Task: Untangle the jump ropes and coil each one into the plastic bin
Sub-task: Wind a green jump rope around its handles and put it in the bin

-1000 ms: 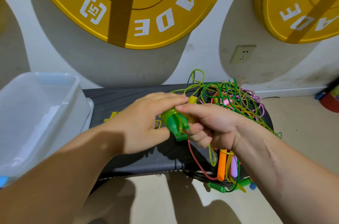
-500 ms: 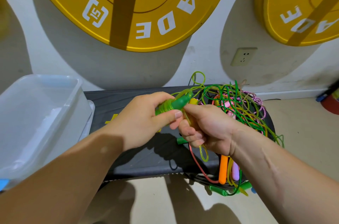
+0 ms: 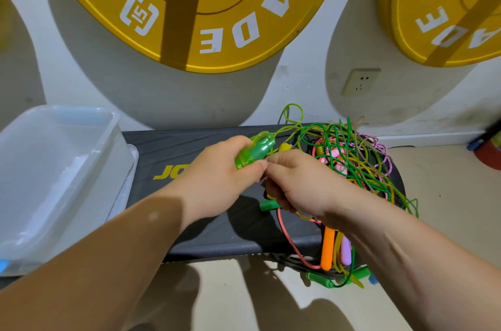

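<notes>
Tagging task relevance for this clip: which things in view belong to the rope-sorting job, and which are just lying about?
Part of the job: tangled jump ropes, green handle, orange handle, plastic bin.

Just lying about: yellow weight plates, wall socket, black platform under the ropes, red object at far right.

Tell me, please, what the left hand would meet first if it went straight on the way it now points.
Probably the right hand, close against the left hand and its green handle; beyond that, the rope tangle. Depth is unclear.
</notes>
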